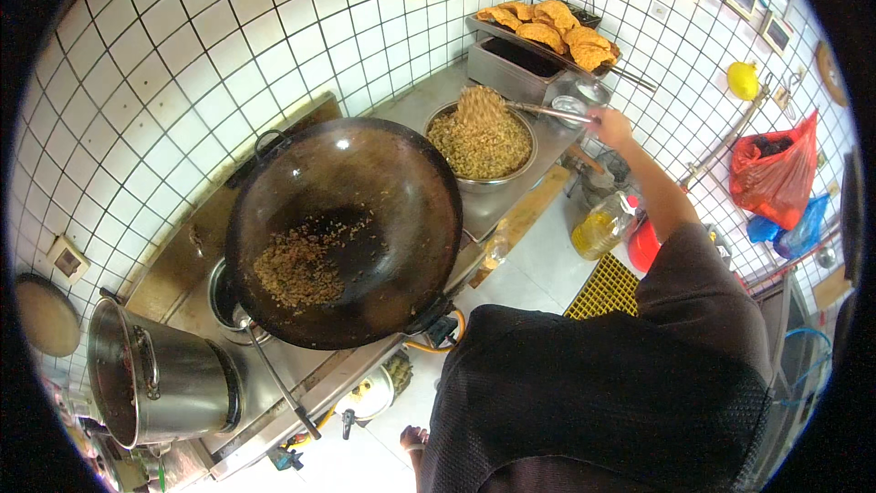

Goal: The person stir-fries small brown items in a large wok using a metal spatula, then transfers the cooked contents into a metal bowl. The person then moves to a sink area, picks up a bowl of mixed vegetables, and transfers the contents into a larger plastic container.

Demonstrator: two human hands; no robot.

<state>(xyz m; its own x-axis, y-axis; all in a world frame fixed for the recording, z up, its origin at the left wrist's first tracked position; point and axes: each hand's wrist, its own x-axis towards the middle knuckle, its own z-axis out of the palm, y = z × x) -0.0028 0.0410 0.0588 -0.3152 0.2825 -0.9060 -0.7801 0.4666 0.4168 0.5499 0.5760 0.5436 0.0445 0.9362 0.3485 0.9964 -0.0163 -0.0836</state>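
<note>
My right hand is closed around the metal handle of a ladle, my arm stretched forward and right. The ladle's bowl is hidden under a heap of brown minced food, over a round steel basin full of a greenish-brown chopped mixture. Left of the basin sits a large dark wok, with a pile of browned mince on its lower left side. My left hand shows small at the lower edge beside my dark clothing, well below the wok; its fingers are too small to make out.
A steel pot stands at the left, near a long-handled tool leaning by the wok. Golden fried pieces fill a tray behind the basin. An oil jug and yellow grate are on the right; a red bag hangs there.
</note>
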